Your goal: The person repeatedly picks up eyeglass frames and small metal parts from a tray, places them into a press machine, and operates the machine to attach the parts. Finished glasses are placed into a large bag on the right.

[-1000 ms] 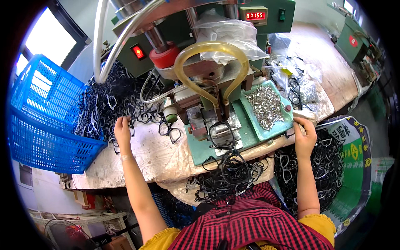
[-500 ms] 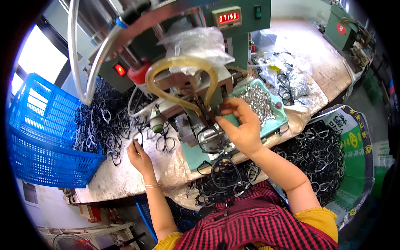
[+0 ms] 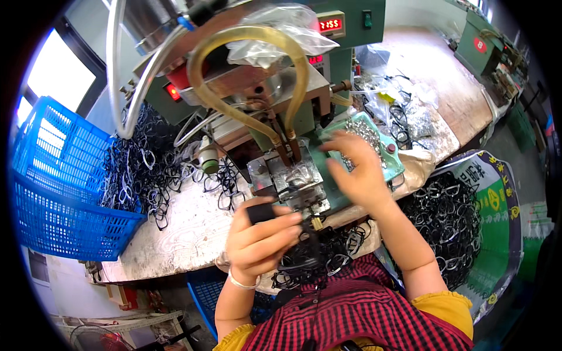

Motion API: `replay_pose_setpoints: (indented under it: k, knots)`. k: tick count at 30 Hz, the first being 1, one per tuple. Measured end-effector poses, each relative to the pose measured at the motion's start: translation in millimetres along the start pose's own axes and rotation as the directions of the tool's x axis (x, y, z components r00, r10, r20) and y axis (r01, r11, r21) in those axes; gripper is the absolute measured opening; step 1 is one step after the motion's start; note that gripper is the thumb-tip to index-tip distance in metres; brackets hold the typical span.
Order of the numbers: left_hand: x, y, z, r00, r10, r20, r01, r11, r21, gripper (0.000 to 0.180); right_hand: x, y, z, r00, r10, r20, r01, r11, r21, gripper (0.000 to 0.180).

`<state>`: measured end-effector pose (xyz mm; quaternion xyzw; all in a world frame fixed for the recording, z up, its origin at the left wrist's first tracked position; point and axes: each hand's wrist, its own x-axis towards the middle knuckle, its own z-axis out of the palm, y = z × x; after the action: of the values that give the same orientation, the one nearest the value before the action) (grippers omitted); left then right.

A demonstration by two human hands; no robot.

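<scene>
My left hand (image 3: 260, 237) is raised in front of the bench edge and holds a black eyeglass frame (image 3: 261, 212) by its end, near the metal fixture (image 3: 290, 181) of the green press machine (image 3: 263, 111). My right hand (image 3: 354, 169) hovers blurred beside the fixture, over the green tray of small silver metal parts (image 3: 366, 134); whether its fingers pinch a part I cannot tell. A yellowish hose (image 3: 246, 64) loops over the fixture. More black frames (image 3: 316, 257) lie piled at my lap.
A blue plastic crate (image 3: 55, 181) stands at the left beside a heap of black frames (image 3: 143, 169) on the worn bench. A big bag of black frames (image 3: 448, 222) sits at my right. Plastic bags with frames (image 3: 398, 111) lie behind the tray. Another green machine (image 3: 483, 44) stands far right.
My left hand left the heap on the bench and came up toward the fixture with a black frame. My right hand shifted from the fixture toward the tray of silver parts.
</scene>
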<state>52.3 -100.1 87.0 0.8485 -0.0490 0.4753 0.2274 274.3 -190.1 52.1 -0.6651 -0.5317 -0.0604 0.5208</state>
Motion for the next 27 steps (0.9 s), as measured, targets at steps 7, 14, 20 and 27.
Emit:
replay_pose_setpoints:
  k: [7, 14, 20, 27]
  knots:
    - [2.9, -17.0, 14.8, 0.989, 0.067, 0.132, -0.069, 0.997, 0.016, 0.019, -38.4, 90.6, -14.1, 0.995, 0.078, -0.066, -0.098, 0.914, -0.395, 0.014]
    - [-12.8, -11.0, 17.9, 0.991, -0.012, 0.132, 0.005, 0.999, 0.051, 0.023, -7.8, 84.7, 4.9, 0.97, -0.173, 0.169, 0.232, 0.862, -0.451, 0.009]
    - [-86.3, 24.8, -13.2, 0.983, -0.104, -0.154, 0.163, 0.88, 0.446, 0.032, -41.0, 93.2, -20.7, 0.844, 0.507, -0.178, -0.443, 0.844, 0.302, 0.015]
    - [-52.7, -80.5, -79.8, 0.913, -0.224, -0.34, 0.401, 0.638, 0.658, 0.021, -22.6, 97.6, 23.8, 0.798, 0.588, -0.131, -0.392, 0.671, 0.63, 0.015]
